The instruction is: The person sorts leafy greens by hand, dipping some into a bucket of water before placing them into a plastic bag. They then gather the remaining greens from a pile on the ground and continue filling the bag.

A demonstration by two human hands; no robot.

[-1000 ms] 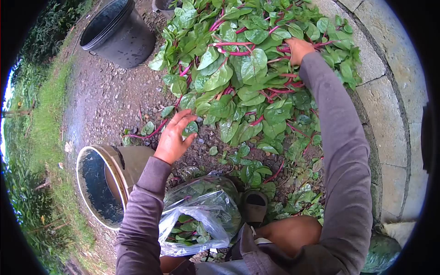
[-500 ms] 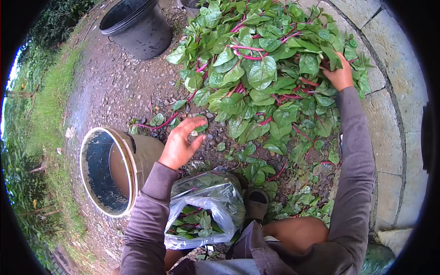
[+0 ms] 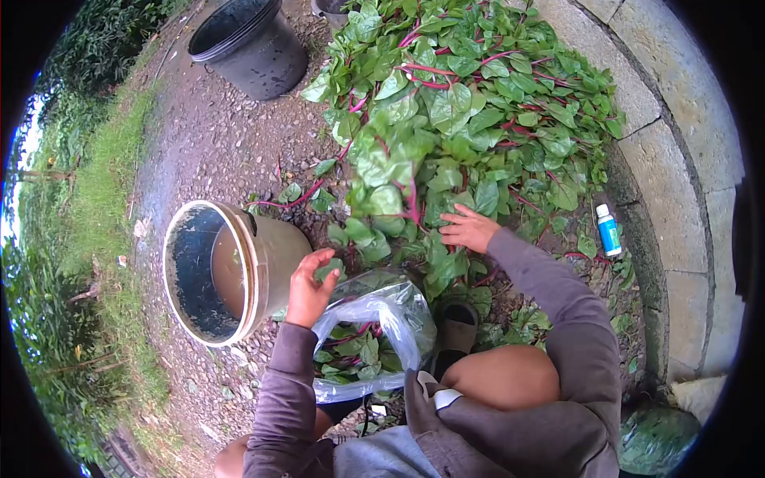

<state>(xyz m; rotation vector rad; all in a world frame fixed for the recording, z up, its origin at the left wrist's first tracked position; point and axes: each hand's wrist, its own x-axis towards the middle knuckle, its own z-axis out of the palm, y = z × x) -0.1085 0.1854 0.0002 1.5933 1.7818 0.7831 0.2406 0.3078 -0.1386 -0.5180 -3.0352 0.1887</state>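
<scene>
A large heap of red-stemmed leafy greens, looking like Malabar spinach, lies on the ground ahead. My right hand is at its near edge, fingers spread over the leaves. Left of those fingers, a sprig of greens is blurred by motion. My left hand hovers between the pale bucket and the bag, thumb and fingers apart with nothing between them. Just below it, a clear plastic bag stands open-mouthed, with cut leaves and red stems inside.
The pale bucket, tipped toward the left in view, holds brownish water. Dark buckets stand at the back. A small white-capped blue bottle is by the stone edging on the right. My sandalled foot is beside the bag.
My right hand has come from the heap's far right side toward the middle, leaving the leaves it held there. A sprig has shifted leftward. The bottle has come into sight.
</scene>
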